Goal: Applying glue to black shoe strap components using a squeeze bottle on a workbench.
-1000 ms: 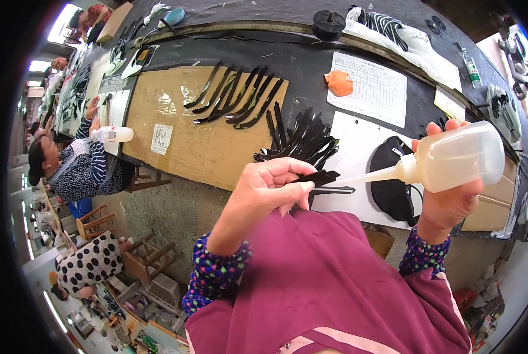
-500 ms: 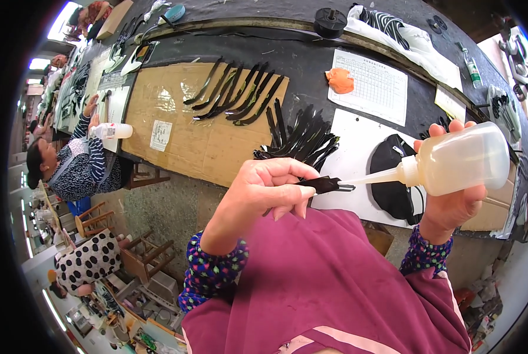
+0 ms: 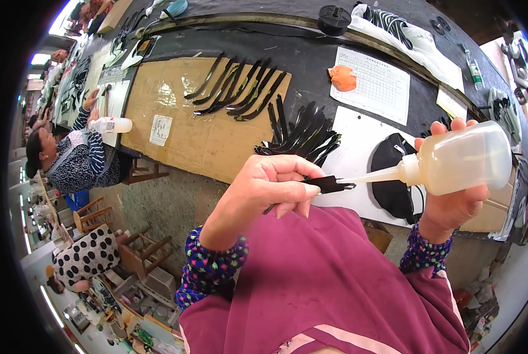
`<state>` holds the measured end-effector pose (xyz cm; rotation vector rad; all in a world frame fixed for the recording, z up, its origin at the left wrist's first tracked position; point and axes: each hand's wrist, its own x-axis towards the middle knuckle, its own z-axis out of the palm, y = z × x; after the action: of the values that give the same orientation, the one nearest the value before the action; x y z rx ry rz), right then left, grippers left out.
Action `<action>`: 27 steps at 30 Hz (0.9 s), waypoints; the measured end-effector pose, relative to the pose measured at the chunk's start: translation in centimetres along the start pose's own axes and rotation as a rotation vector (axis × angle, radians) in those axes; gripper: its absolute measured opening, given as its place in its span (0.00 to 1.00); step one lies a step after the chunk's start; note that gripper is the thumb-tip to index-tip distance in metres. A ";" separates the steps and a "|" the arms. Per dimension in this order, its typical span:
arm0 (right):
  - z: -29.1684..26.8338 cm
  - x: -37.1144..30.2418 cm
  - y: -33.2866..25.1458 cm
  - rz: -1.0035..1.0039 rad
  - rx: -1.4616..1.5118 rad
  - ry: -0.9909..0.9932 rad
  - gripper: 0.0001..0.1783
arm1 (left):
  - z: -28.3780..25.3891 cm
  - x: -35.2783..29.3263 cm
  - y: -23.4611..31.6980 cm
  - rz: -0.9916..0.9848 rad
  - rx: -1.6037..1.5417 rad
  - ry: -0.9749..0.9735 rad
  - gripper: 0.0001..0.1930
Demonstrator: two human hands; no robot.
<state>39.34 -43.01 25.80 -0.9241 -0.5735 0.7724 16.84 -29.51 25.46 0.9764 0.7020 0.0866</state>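
My left hand [image 3: 270,187] pinches a short, shiny black strip [image 3: 330,184] between thumb and fingers, its free end pointing right. In my right hand [image 3: 449,209] lies a translucent squeeze bottle [image 3: 467,158] with pale liquid inside, tipped sideways. Its long thin nozzle [image 3: 376,176] meets the strip's free end; whether liquid is coming out cannot be seen. Beyond my left hand, a heap of black strips [image 3: 305,131] spreads over the table. Several more strips [image 3: 235,91] lie side by side on a brown cardboard sheet [image 3: 143,109].
Behind the nozzle, a black fabric item [image 3: 389,186] rests on a white board [image 3: 352,150]. An orange lump [image 3: 342,78] sits on a printed sheet [image 3: 382,94]. A black spool [image 3: 333,20] stands by the long rail. At the left, a co-worker [image 3: 78,159] sits near another bottle [image 3: 112,125].
Both hands stay almost in place. The strip has turned slightly in my left fingers, and its end, which showed parted edges, now looks flatter under the nozzle.
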 end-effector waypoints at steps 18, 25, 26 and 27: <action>0.5 0.3 0.3 0.016 -0.029 0.004 0.52 | 0.2 -0.1 0.3 -0.012 -0.058 -0.001 0.10; 0.0 0.2 0.5 0.001 -0.020 -0.017 0.49 | -0.4 0.0 0.0 -0.021 -0.027 0.000 0.10; 0.0 0.2 0.5 0.001 -0.019 -0.017 0.49 | -0.4 0.0 -0.1 -0.018 -0.026 0.001 0.10; 0.0 0.2 0.5 0.001 -0.019 -0.017 0.49 | -0.4 0.0 0.0 -0.019 -0.026 0.000 0.10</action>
<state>39.34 -42.65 25.37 -0.9364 -0.5958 0.7774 16.58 -29.20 25.31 0.9449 0.7083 0.0794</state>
